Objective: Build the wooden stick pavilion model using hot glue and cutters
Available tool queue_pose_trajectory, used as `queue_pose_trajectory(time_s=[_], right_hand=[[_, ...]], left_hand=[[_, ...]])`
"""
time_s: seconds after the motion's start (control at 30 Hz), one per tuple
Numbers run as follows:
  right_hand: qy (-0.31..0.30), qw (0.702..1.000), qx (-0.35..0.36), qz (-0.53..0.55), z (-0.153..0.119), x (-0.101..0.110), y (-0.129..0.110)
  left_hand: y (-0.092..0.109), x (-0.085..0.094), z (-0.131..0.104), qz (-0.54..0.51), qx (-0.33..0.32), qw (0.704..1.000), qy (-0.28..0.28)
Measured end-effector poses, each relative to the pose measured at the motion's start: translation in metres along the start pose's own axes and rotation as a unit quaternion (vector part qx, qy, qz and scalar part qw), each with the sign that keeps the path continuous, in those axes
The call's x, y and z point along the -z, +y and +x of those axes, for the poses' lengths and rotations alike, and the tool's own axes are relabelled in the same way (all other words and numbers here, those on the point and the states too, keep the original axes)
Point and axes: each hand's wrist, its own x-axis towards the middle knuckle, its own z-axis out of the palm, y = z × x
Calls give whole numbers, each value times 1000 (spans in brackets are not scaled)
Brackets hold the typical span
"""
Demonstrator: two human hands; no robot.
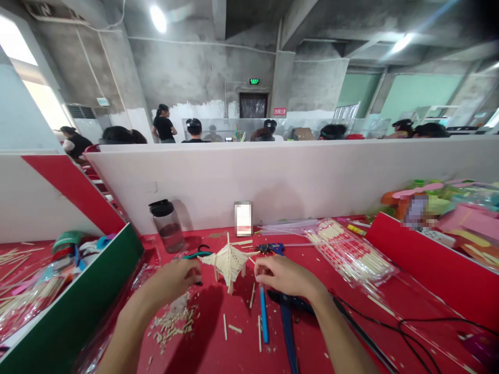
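A small model of pale wooden sticks, shaped like a pointed roof on short legs, stands on the red tabletop between my hands. My left hand is beside its left corner, fingers loosely bent and apart, with nothing visible in them. On the other side, my right hand hovers by the right corner with curved, parted fingers. A blue pen lies just below the right fingertips; whether they touch it is unclear. Dark blue-handled cutters lie partly under my right wrist.
Cut stick bits are heaped at left. A dark-lidded bottle, a propped phone and a blue glue gun are at the back. Bagged sticks and a black cable lie right. Dividers enclose the table; people sit beyond.
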Motion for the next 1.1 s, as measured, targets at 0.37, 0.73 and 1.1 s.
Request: queue_pose_trajectory(time_s=[0.37, 0.73, 1.1], right_hand=[[-30, 999, -7, -23, 2, -6, 6], [-40, 998, -4, -41, 2, -6, 9], [-39, 998, -1, -44, 1, -6, 11]], left_hand=[[30, -28, 17, -42, -77, 996, -4], [-3, 6, -1, -431, -71, 882, 174], [0, 31, -36, -816, -244, 487, 194]])
